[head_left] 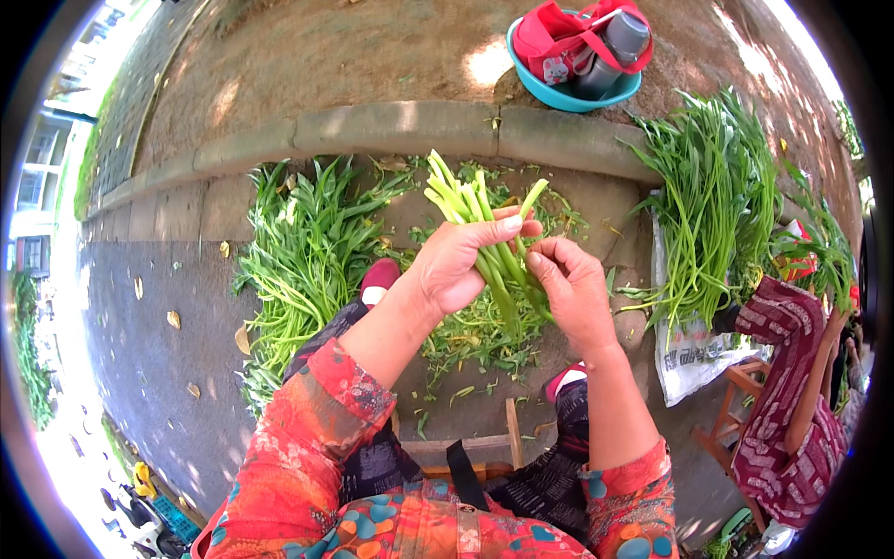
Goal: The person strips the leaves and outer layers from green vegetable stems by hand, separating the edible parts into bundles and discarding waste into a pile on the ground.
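My left hand [454,265] is closed round a small bunch of water spinach stems [470,197], its thumb lying across them. Their pale cut ends point up and away from me, while the lower stems slant down toward my right hand. Thumb and forefinger of my right hand [575,291] are pinched together against the right side of the bunch; its other fingers are curled. Below the hands, torn leaves and bits of stem [480,345] litter the ground between my feet.
A heap of water spinach [312,252] lies to the left, and another pile [708,205] rests on white sacking [694,363] at right. Beyond the low kerb [400,129] stands a turquoise basin [570,96] with a red bag [549,42] and flask [619,47]. Another person [792,401] sits at right.
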Demonstrator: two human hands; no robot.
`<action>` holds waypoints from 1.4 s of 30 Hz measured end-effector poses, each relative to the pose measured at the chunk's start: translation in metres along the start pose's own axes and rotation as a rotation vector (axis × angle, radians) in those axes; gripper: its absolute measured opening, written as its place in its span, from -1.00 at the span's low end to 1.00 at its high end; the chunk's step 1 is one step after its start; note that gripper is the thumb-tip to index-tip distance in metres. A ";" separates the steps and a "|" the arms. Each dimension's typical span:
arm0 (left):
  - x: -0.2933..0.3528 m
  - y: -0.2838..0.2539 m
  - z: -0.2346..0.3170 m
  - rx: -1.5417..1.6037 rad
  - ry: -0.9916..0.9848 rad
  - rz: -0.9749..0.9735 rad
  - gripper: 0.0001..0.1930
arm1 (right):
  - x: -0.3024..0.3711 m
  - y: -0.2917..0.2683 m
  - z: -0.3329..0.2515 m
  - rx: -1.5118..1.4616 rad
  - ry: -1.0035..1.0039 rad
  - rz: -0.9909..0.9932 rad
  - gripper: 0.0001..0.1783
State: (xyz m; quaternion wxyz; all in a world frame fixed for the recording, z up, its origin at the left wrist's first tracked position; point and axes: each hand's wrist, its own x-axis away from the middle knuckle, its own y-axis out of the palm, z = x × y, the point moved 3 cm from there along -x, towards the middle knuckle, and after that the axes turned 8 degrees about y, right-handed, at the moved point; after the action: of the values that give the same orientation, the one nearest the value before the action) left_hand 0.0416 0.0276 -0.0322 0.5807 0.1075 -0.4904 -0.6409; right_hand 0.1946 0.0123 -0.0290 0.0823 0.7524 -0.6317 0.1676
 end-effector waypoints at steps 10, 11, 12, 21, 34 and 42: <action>-0.006 -0.002 -0.005 0.081 0.053 -0.032 -0.54 | -0.005 -0.004 -0.007 0.074 0.015 0.028 -0.79; -0.007 -0.001 -0.004 0.108 0.064 -0.027 -0.53 | -0.004 -0.003 -0.010 0.061 -0.008 0.064 -0.77; -0.008 -0.001 -0.002 0.111 0.081 -0.004 -0.55 | -0.005 -0.004 -0.007 0.089 -0.029 0.085 -0.72; -0.005 -0.003 -0.006 0.038 0.048 0.082 -0.57 | -0.001 -0.002 -0.015 0.366 -0.263 0.088 -0.85; 0.003 0.000 0.015 -0.323 0.243 0.204 -0.71 | -0.010 -0.029 -0.012 -0.349 0.106 0.097 -0.86; 0.008 -0.010 0.049 -0.765 0.491 0.354 -0.82 | -0.011 -0.057 -0.003 -0.556 0.150 0.040 -0.74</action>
State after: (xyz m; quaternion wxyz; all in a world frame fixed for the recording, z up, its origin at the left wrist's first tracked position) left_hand -0.0015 0.0440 -0.0121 0.7771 -0.0504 -0.0789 -0.6224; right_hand 0.2483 0.0346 -0.0251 0.3287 0.6738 -0.6603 0.0450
